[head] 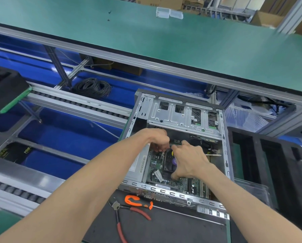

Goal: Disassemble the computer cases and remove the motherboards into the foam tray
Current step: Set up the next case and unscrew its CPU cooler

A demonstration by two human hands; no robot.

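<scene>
An open grey computer case (224, 137) lies on a black mat, with its green motherboard (155, 162) still inside. Both my hands reach into it. My left hand (158, 140) has its fingers curled down on a small part at the board's far edge; the part itself is hidden. My right hand (188, 161) grips a screwdriver (174, 161) with a purple and yellow handle across the palm, its metal shaft sticking out to the right, while the thumb rests on the board. A black foam tray (255, 155) holding green boards stands right of the case.
Red-handled cutters (129, 212) and an orange-handled tool (138, 201) lie on the mat (164, 227) in front of the case. A second black tray (4, 88) sits far left on the roller rails. A green shelf (164, 46) overhangs; a cable coil (92, 87) lies below it.
</scene>
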